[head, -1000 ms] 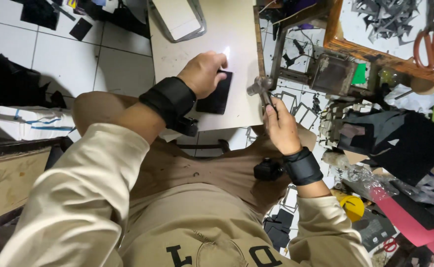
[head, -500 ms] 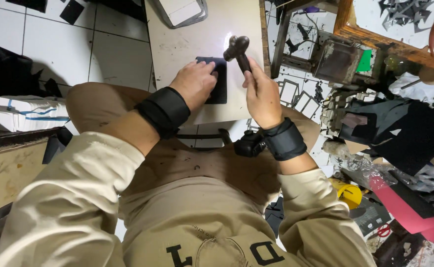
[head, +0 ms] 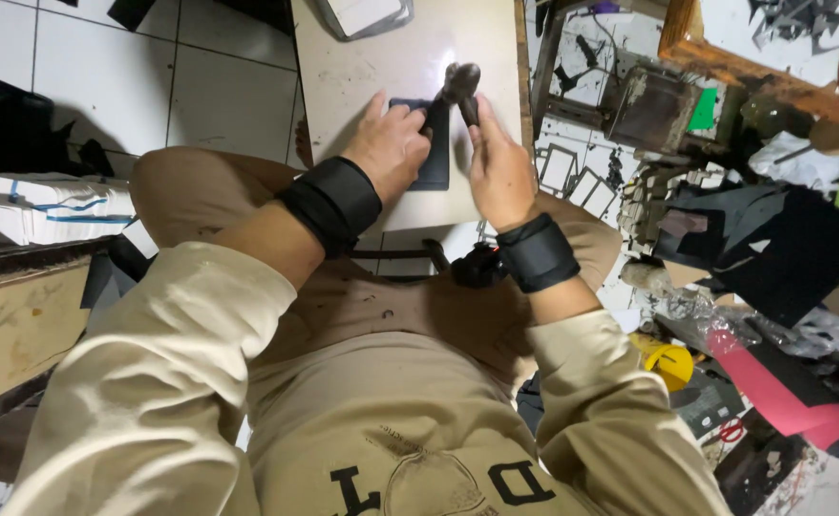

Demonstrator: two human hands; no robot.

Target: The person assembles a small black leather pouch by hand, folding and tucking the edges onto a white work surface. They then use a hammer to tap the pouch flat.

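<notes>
A flat black piece [head: 435, 164] lies on a small pale work slab [head: 395, 67] in front of my knees. My left hand [head: 388, 145] presses down on the black piece with the fingers spread over it. My right hand [head: 499, 170] grips the handle of a small hammer [head: 460, 84], whose metal head is over the far edge of the black piece. Both wrists wear black straps.
A metal tray [head: 367, 17] sits at the far end of the slab. To the right are a wooden frame [head: 754, 72], a dark box [head: 650, 97], black scraps, a yellow object [head: 669, 363] and a pink roll [head: 782, 397]. White tiled floor lies at left.
My right hand brought the hammer from the slab's right edge to over the black piece. My left hand stayed on the piece.
</notes>
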